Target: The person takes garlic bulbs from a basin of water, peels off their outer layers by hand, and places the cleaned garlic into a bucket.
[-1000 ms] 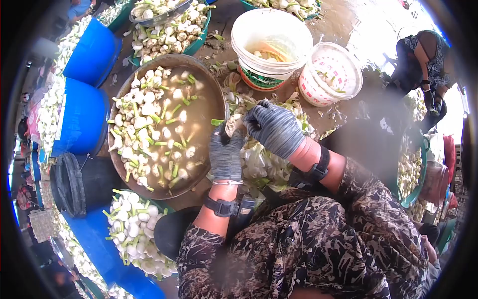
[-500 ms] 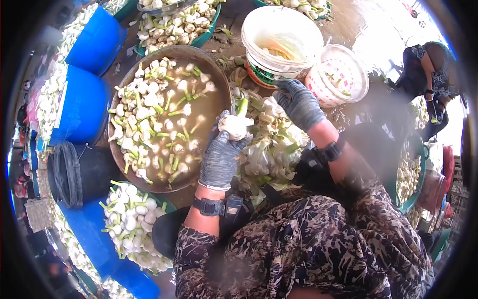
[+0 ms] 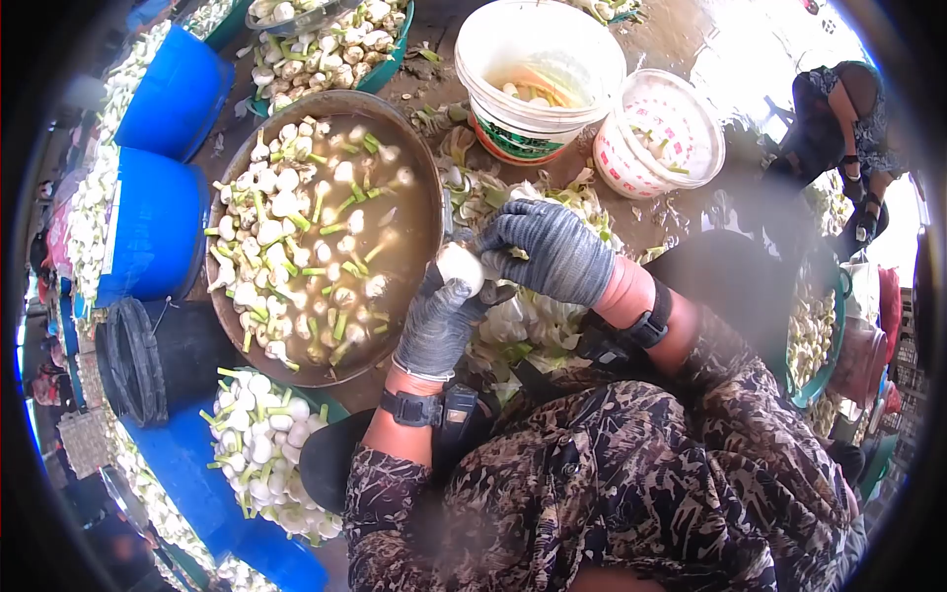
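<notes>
At the far left, two blue tubs point(image 3: 156, 227) stand one beyond the other, with whitish bulbs heaped along their left sides. Nearer the wearer, a black bucket point(image 3: 182, 360) lies tipped on its side, and just right of it is a pile of clean white bulbs point(image 3: 266, 444) with short green stems. Next comes a wide round basin point(image 3: 438, 187) of murky brown water, bulbs crowded at its left and scattered through the rest; beyond it sits a green basket point(image 3: 399, 49) of bulbs. Just beside the basin's right rim, the gloved left hand point(image 3: 437, 326) has its grip closed around a white garlic bulb point(image 3: 460, 266). The gloved right hand point(image 3: 557, 252) is at the bulb's right, fingers curled; whether its grip is closed on anything, I cannot tell. Loose peelings point(image 3: 523, 331) lie below both hands. Beyond them stand a large white bucket point(image 3: 538, 123) and, to its right, a smaller red-printed bucket point(image 3: 631, 170). Another person point(image 3: 856, 109) bends over at the far right
</notes>
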`<control>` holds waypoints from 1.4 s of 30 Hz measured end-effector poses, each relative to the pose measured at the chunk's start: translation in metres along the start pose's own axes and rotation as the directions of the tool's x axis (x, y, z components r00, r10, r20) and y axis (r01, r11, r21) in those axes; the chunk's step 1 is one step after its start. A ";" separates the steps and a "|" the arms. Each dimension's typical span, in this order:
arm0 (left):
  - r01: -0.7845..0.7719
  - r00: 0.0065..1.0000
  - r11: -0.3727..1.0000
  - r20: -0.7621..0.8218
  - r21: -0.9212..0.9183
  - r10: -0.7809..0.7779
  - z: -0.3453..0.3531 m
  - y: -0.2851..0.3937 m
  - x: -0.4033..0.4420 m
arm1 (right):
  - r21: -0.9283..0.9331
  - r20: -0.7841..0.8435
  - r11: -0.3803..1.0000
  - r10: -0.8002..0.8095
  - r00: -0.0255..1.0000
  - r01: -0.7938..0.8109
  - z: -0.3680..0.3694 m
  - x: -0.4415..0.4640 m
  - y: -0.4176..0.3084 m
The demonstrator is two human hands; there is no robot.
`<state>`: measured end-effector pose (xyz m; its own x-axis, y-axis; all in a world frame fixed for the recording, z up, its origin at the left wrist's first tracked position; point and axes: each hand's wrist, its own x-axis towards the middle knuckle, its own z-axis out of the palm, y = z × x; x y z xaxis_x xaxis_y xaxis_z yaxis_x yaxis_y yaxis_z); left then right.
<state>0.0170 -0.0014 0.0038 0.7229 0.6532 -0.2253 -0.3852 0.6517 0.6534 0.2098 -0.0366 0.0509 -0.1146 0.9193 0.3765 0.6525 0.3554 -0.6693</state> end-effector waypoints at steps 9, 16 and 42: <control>-0.128 0.992 0.719 0.079 0.683 0.102 0.014 0.019 0.004 | 0.118 0.030 0.936 0.330 0.943 -0.332 0.001 -0.002 -0.005; -0.151 0.966 0.452 0.033 0.879 0.258 0.023 0.021 0.005 | 0.033 -0.201 0.973 0.230 0.952 -0.228 0.006 -0.001 0.003; -0.216 0.968 0.704 0.056 0.677 0.243 0.000 0.018 -0.006 | -0.054 -0.401 0.931 0.311 0.862 -0.362 -0.017 -0.002 0.041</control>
<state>0.0054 0.0060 0.0165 0.6385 0.7694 -0.0187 -0.0391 0.0567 0.9976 0.2497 -0.0269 0.0339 0.4047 0.8351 0.3727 0.6892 -0.0107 -0.7245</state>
